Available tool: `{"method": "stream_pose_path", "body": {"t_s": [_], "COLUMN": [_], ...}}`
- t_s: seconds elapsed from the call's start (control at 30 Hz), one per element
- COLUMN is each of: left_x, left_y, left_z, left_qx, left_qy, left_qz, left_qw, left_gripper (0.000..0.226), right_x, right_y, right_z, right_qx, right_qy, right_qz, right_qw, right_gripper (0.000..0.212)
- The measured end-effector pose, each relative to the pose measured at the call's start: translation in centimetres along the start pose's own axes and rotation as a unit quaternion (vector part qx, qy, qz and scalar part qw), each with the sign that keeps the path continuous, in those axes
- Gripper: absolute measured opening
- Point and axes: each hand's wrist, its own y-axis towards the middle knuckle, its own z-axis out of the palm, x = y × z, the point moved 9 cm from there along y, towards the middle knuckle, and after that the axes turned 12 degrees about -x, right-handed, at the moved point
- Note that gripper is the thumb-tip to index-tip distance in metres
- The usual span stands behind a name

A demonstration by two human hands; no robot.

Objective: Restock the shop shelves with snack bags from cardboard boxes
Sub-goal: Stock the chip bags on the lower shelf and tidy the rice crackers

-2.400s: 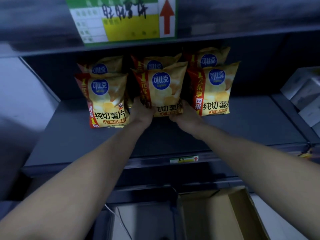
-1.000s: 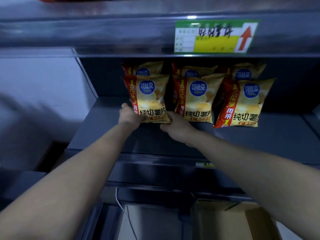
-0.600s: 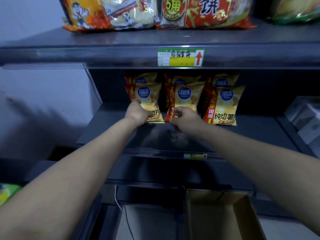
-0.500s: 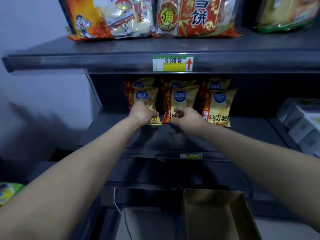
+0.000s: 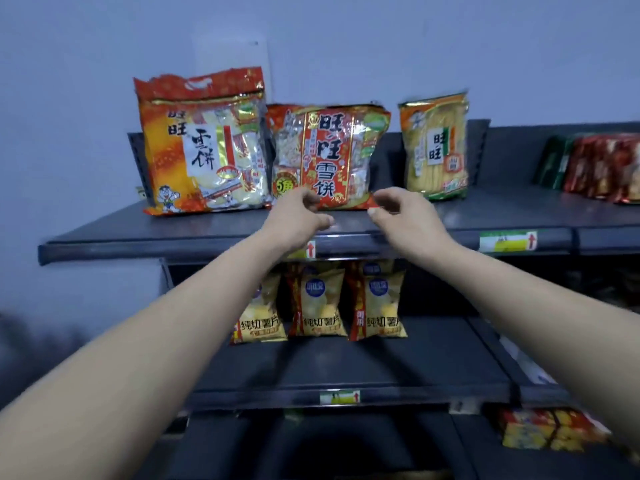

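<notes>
Left grip (image 5: 298, 216): a bare hand, fingers loosely curled, holding nothing. Right grip (image 5: 406, 220): the same, thumb and fingers bent inward, nothing between them. Both are raised side by side at the front edge of the top shelf (image 5: 173, 231), a small gap between them. The left grip's fingers overlap the bottom edge of the red rice-cracker bag (image 5: 329, 150); whether they touch it cannot be told.

That bag stands upright at the middle of the top shelf. Touching it on the left is a taller orange rice-cracker bag (image 5: 204, 143) with a cartoon figure at its lower corner. To the right, apart, stands a yellow-and-green cracker bag (image 5: 434, 143). Far right lie dark green and red packs (image 5: 592, 166), blurred.

Task item: the chip bags sit on the middle shelf (image 5: 346, 370), below both forearms, set well back from its edge. Three stand upright in a front row: left chip bag (image 5: 261, 315), partly hidden by the left forearm, middle chip bag (image 5: 320, 303), right chip bag (image 5: 381, 306). Each is golden yellow with a red strip down its left edge, a round blue logo and dark lettering near the bottom. More of the same show behind them.

Green-and-yellow price labels (image 5: 507, 241) are fixed to the shelf edges.
</notes>
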Motion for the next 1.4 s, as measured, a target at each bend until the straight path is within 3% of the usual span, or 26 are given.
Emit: {"method": "stream_pose_path", "body": {"t_s": [0.37, 0.4, 0.5, 0.53, 0.67, 0.93, 1.03, 1.23, 1.3, 1.4], "left_x": [3.1, 3.5, 5.0, 5.6, 6.6, 6.4, 6.2, 2.0, -1.1, -5.9], "left_y": [12.7, 13.8, 16.8, 17.5, 19.2, 19.6, 19.2, 16.7, 15.5, 13.6], "left_z": [-1.5, -1.1, 0.1, 0.4, 1.7, 3.4, 3.0, 1.4, 3.6, 9.7], "left_qx": [-0.066, -0.065, -0.054, -0.056, -0.077, -0.061, -0.073, -0.201, -0.172, -0.046], "left_qy": [-0.009, -0.011, -0.004, 0.0, 0.048, 0.066, 0.05, 0.036, 0.007, -0.011], "left_qz": [-0.043, -0.048, -0.058, -0.065, -0.078, -0.08, -0.085, -0.002, 0.048, 0.095], "left_qw": [0.997, 0.997, 0.997, 0.996, 0.993, 0.993, 0.992, 0.979, 0.984, 0.994], "left_gripper": [0.075, 0.077, 0.083, 0.084, 0.101, 0.104, 0.099, 0.067, 0.053, 0.048], "right_x": [-2.1, -2.3, -4.1, -6.0, -6.7, -8.7, -8.5, -8.0, -9.1, -12.4], "right_y": [9.0, 9.7, 12.7, 14.2, 15.6, 17.6, 17.3, 16.1, 16.1, 16.9], "right_z": [4.4, 5.4, 8.7, 10.1, 9.9, 9.5, 8.3, 2.7, -0.1, -4.3], "right_qx": [0.038, 0.037, 0.026, 0.023, -0.003, -0.01, 0.001, -0.036, -0.09, -0.158], "right_qy": [0.02, 0.03, 0.056, 0.073, 0.084, 0.101, 0.082, -0.016, -0.035, -0.032], "right_qz": [0.131, 0.148, 0.166, 0.167, 0.175, 0.179, 0.163, 0.073, 0.062, 0.099], "right_qw": [0.99, 0.988, 0.984, 0.983, 0.981, 0.979, 0.983, 0.997, 0.993, 0.982], "right_gripper": [0.069, 0.078, 0.131, 0.137, 0.118, 0.093, 0.093, 0.059, 0.045, 0.04]}}
